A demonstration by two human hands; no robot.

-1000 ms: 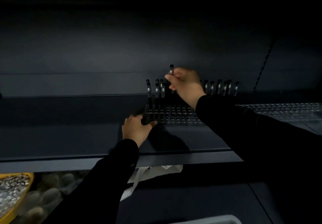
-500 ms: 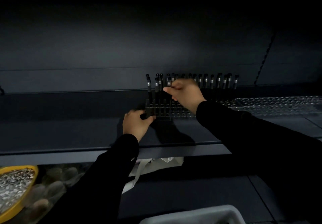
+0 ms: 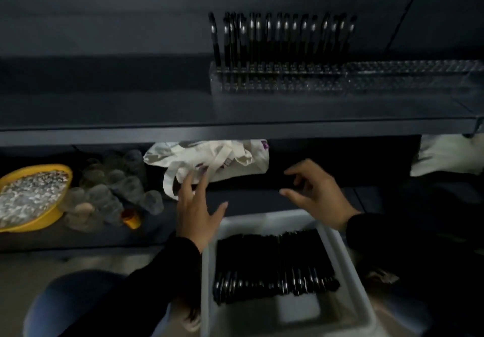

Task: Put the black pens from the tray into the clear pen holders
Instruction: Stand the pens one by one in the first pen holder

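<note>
A grey tray [image 3: 348, 263] sits low in the middle, holding a packed row of black pens [image 3: 272, 266] lying flat. On the dark shelf above, a clear pen holder [image 3: 275, 82] carries several black pens [image 3: 282, 38] standing upright in its left half; a second clear holder [image 3: 419, 74] continues to the right with no pens in it. My left hand [image 3: 196, 213] hovers over the tray's far left corner, fingers spread and holding nothing. Above the tray's far right corner, my right hand [image 3: 317, 195] hangs with loosely curled fingers and holds nothing.
The shelf's front edge [image 3: 235, 129] runs across the view above my hands. Beneath it lie a white cloth bag [image 3: 222, 161], a yellow bowl of pale bits [image 3: 34, 195], a heap of clear cups [image 3: 110, 192] and a white bundle [image 3: 450, 158] at right.
My right hand let go of the pen in the holder. Both hands came down from the shelf to just above the tray, and the view tilted downward.
</note>
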